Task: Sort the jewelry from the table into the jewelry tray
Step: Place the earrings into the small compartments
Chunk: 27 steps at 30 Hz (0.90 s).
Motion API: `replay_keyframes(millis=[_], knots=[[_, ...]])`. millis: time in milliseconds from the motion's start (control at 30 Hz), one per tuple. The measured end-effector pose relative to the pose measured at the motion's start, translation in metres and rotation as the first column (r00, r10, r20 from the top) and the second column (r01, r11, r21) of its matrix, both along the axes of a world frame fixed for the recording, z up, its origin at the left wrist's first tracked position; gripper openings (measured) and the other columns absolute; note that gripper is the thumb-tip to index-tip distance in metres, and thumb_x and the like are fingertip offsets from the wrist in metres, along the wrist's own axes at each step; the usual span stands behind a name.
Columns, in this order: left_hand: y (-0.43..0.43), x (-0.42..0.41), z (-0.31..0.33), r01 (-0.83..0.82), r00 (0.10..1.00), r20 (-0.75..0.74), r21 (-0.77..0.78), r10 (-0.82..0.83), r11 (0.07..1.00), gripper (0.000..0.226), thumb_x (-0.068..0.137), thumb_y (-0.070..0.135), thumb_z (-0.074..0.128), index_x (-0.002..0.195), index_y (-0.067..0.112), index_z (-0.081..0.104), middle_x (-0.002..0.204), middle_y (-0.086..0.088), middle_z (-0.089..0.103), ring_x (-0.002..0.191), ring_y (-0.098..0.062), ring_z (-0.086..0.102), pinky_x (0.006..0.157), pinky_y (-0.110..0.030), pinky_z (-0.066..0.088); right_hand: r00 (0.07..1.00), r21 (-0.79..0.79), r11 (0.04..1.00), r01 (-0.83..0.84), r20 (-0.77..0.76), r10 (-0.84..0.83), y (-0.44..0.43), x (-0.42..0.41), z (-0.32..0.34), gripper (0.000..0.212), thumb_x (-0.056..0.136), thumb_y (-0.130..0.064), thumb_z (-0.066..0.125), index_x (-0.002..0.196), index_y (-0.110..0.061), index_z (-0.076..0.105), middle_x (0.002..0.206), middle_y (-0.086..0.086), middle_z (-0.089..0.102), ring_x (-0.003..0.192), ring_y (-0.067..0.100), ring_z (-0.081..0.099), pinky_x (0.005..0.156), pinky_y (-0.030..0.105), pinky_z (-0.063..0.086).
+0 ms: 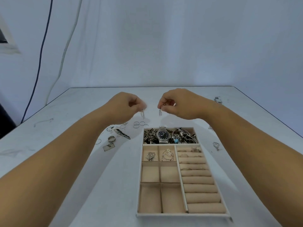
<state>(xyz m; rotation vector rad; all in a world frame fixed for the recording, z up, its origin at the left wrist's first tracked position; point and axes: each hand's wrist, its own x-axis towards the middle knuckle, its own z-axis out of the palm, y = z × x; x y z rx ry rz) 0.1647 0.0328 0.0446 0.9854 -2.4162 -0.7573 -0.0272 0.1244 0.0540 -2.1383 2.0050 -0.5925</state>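
White sheeting hung behind a pale bench (pixel 82 112), and a dark cable (pixel 41 54) ran down it far to the left of the jewelry tray (pixel 182 215). Both hands were raised off the bench just beyond the tray's far edge. The left hand (pixel 126 107) pinched a thin silver strand (pixel 143 113) in its curled fingertips, and the right hand (pixel 178 104) pinched a second strand (pixel 160 112) the same way. Both strands dangled freely, and whether they were joined could not be told. In the tray's far compartment a wristwatch (pixel 162 135) lay among a heap of dark and silver pieces. The two small compartments just nearer held a silver cluster (pixel 150 156) and a pearl piece (pixel 168 154). A few rings sat in the ring rolls (pixel 196 177) along the tray's right side. Loose on the bench, left of the tray's far corner, lay several thin hoops (pixel 138 124), a dark elongated piece (pixel 122 134), a band ring (pixel 111 138) and a small rectangular tag (pixel 108 147). Right of the tray lay a small silver piece (pixel 216 145), and well beyond it another watch (pixel 218 99).
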Motion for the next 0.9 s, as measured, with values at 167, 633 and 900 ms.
replay_keyframes(millis=[167,633,900], knots=[[0.031,0.015,0.001,0.045,0.997,-0.063,0.028,-0.043,0.999,0.011,0.091,0.025,0.060,0.089,0.028,0.070,0.086,0.012,0.071,0.079,0.003,0.064,0.075,-0.019,0.050,0.994,-0.003,1.000,0.015,0.107,-0.015,0.038,0.013,-0.001,0.012,0.091,-0.026,0.060,0.100,-0.027,0.069,0.092,-0.010,0.067,0.076,-0.003,0.060,0.074,0.018,0.050],[0.099,0.029,-0.037,0.145,0.988,-0.072,0.173,-0.134,0.974,0.010,0.088,0.026,0.063,0.085,0.022,0.072,0.080,0.003,0.074,0.082,-0.014,0.070,0.089,-0.040,0.054,0.937,-0.094,0.995,0.015,0.350,0.020,0.094,0.032,-0.034,0.007,0.081,-0.015,0.070,0.083,-0.022,0.069,0.073,0.000,0.066,0.063,0.004,0.057,0.061,0.014,0.046],[0.110,0.026,-0.036,0.241,0.970,-0.053,0.240,-0.236,0.940,0.011,0.089,0.023,0.064,0.088,0.015,0.072,0.077,0.000,0.073,0.078,-0.024,0.068,0.083,-0.038,0.054,0.934,-0.129,0.992,-0.011,0.352,0.056,0.106,0.031,-0.024,0.008,0.080,-0.014,0.071,0.084,-0.022,0.070,0.078,0.005,0.070,0.074,0.019,0.064,0.070,0.028,0.054]])
